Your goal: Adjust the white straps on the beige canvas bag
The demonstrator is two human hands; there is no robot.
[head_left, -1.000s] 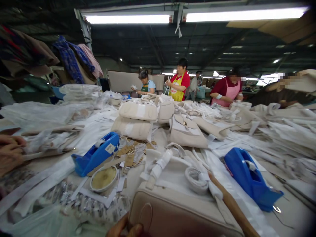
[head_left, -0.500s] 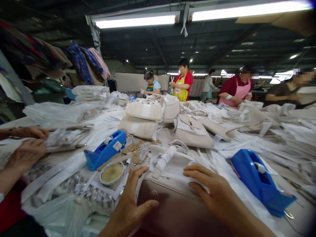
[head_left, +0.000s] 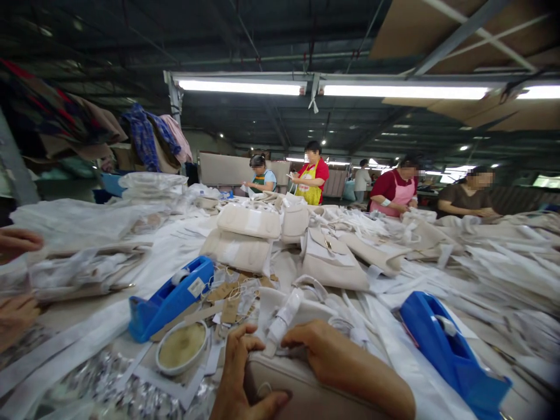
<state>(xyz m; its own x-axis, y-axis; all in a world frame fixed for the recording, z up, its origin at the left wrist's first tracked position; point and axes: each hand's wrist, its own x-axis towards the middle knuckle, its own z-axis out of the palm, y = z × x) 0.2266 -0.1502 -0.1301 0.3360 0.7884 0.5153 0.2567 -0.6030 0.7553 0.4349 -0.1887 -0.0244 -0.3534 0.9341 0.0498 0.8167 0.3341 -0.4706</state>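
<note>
A beige handbag [head_left: 301, 392] lies right in front of me at the bottom of the view, its white-wrapped handle [head_left: 284, 312] pointing away. My left hand [head_left: 238, 376] grips the bag's near left corner, thumb across its front. My right hand [head_left: 326, 353] lies over the top edge of the bag beside the wrapped handle, fingers curled onto it. Most of the bag's front is cut off by the frame's lower edge.
Blue tape dispensers stand at left [head_left: 168, 297] and right [head_left: 450, 350]. A round dish [head_left: 181, 347] and paper tags [head_left: 231, 291] lie near my left hand. More beige bags [head_left: 249, 221] fill the table. A co-worker's hands [head_left: 15, 280] work at far left; several people stand at the back.
The view has tilted upward. Both my hands slid toward me along the bag; the right hand has curled over its top edge and the left has closed on the corner.
</note>
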